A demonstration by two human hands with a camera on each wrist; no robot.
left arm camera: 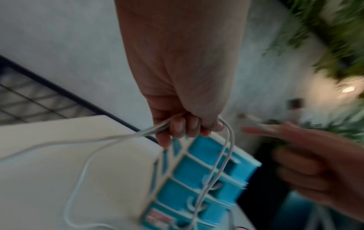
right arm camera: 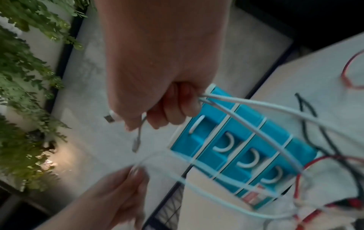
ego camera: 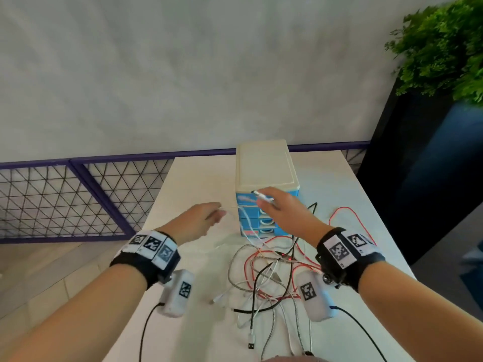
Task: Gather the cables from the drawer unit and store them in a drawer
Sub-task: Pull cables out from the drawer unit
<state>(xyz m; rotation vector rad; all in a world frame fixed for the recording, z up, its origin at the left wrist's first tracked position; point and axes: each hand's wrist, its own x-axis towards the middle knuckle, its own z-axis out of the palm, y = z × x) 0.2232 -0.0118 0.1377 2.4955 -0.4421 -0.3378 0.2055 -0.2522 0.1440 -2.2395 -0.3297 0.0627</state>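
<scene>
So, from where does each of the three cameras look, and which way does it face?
Head: on the head, facing forward and down at the table, drawer unit and cable pile; both forearms show.
Left wrist: along the left hand, which grips a white cable; the right hand shows too.
Right wrist: along the right hand, which grips white cable; the left hand's fingers show below.
All three share the drawer unit.
</scene>
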